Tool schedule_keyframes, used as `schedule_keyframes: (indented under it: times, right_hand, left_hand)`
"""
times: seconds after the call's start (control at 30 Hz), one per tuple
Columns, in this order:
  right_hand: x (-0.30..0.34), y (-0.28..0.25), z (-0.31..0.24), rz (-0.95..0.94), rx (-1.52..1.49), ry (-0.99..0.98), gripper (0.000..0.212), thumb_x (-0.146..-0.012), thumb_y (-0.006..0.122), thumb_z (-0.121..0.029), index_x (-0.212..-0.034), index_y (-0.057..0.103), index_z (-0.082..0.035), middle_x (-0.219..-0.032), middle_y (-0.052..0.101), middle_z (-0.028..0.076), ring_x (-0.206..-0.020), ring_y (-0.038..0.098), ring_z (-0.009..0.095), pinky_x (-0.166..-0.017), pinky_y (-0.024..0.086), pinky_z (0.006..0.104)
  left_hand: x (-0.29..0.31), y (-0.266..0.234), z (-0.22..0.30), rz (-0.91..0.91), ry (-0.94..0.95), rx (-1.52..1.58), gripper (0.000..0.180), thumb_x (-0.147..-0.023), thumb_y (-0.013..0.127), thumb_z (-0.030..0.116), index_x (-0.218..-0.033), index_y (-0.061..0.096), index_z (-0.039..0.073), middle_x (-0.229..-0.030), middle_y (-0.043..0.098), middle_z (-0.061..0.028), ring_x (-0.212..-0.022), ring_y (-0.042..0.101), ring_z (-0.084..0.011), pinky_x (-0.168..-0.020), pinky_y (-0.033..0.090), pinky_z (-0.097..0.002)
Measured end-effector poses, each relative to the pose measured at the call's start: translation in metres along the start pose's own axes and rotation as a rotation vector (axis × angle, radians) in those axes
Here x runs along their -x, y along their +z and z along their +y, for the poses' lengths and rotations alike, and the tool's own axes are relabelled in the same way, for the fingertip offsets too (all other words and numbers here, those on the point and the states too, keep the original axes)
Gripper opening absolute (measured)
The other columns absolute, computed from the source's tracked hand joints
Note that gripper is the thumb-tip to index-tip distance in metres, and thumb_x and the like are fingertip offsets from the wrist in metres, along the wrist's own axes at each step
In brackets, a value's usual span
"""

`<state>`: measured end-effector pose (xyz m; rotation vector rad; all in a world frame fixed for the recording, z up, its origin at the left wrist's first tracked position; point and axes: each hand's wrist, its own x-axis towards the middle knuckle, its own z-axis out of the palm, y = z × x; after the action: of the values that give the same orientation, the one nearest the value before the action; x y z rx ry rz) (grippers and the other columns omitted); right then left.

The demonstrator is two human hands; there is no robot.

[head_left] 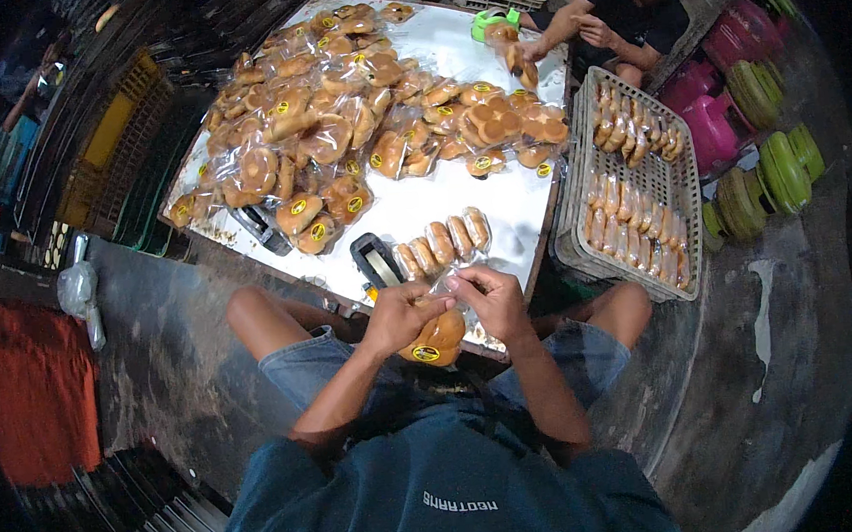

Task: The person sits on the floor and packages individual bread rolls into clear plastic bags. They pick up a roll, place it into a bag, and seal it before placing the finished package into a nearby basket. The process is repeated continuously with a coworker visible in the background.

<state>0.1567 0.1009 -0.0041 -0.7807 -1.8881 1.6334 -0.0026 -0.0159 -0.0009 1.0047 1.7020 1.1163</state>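
Note:
Close to my body, at the table's near edge, I hold a clear plastic bag of round golden buns (436, 343) with a yellow round label. My left hand (402, 313) and my right hand (491, 299) pinch the gathered top of this bag, fingertips nearly meeting. Just beyond them lies a row of finished bagged buns (444, 242). A black tape dispenser (377, 266) sits beside that row, left of it. Farther off, a big heap of bagged buns (309, 107) covers much of the white tabletop (441, 192).
Partly under the heap rests a second black tape dispenser (266, 234). At the right stands a grey plastic crate (568, 223) with rows of bagged buns. Across the table a person (616, 20) handles buns near a green tape dispenser (491, 23). Green and pink gas cylinders (781, 171) stand far right.

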Motion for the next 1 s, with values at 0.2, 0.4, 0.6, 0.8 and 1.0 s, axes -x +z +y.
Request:
schedule_keyframes:
  times: [0.2, 0.4, 0.6, 0.8, 1.0]
  right_hand:
    - [0.000, 0.006, -0.016, 0.077, 0.286, -0.262, 0.013, -0.091, 0.072, -0.011, -0.098, 0.072, 0.000, -0.077, 0.069, 0.008, -0.067, 0.065, 0.018, -0.064, 0.051, 0.0311]
    - [-0.007, 0.003, -0.016, -0.018, 0.332, -0.141, 0.019, -0.092, 0.073, -0.014, -0.082, 0.069, 0.002, -0.069, 0.061, 0.008, -0.062, 0.056, 0.013, -0.059, 0.046, 0.0306]
    - [0.028, 0.060, 0.048, 0.036, -0.194, 0.252, 0.025, -0.100, 0.065, -0.022, -0.084, 0.060, -0.003, -0.079, 0.061, 0.001, -0.073, 0.051, 0.007, -0.063, 0.044, 0.0279]
    - [0.055, 0.085, 0.048, -0.122, -0.844, 0.536, 0.039, -0.099, 0.065, -0.016, -0.132, 0.046, -0.005, -0.122, 0.055, 0.006, -0.113, 0.054, 0.013, -0.099, 0.045, 0.0305]
    - [0.006, 0.095, 0.082, 0.106, -0.408, 0.460, 0.050, -0.092, 0.071, -0.044, -0.114, 0.058, -0.001, -0.101, 0.061, 0.006, -0.097, 0.060, 0.016, -0.087, 0.050, 0.0316]
  left_hand:
    - [-0.001, -0.002, -0.005, 0.098, 0.256, 0.211, 0.018, -0.094, 0.072, 0.018, -0.095, 0.074, -0.001, -0.100, 0.069, -0.0070, -0.102, 0.061, -0.0118, -0.086, 0.048, -0.0265]
    - [-0.004, -0.005, -0.018, 0.014, -0.220, 0.573, 0.016, -0.095, 0.071, 0.018, -0.099, 0.069, 0.003, -0.091, 0.068, -0.0014, -0.083, 0.060, -0.0095, -0.074, 0.049, -0.0247]
    - [0.003, 0.020, -0.034, 0.484, 0.052, 0.040, 0.024, -0.095, 0.060, 0.015, -0.081, 0.055, -0.003, -0.086, 0.054, -0.0113, -0.079, 0.054, -0.0231, -0.074, 0.044, -0.0385]
    - [0.020, 0.029, -0.061, 0.789, 0.207, 0.263, 0.029, -0.090, 0.064, 0.011, -0.116, 0.053, 0.005, -0.117, 0.057, -0.0102, -0.114, 0.055, -0.0283, -0.099, 0.044, -0.0363]
    - [0.036, 0.015, -0.067, 0.293, -0.364, 1.186, 0.046, -0.095, 0.061, 0.031, -0.132, 0.049, 0.008, -0.121, 0.062, -0.0092, -0.110, 0.064, -0.0241, -0.093, 0.054, -0.0398]
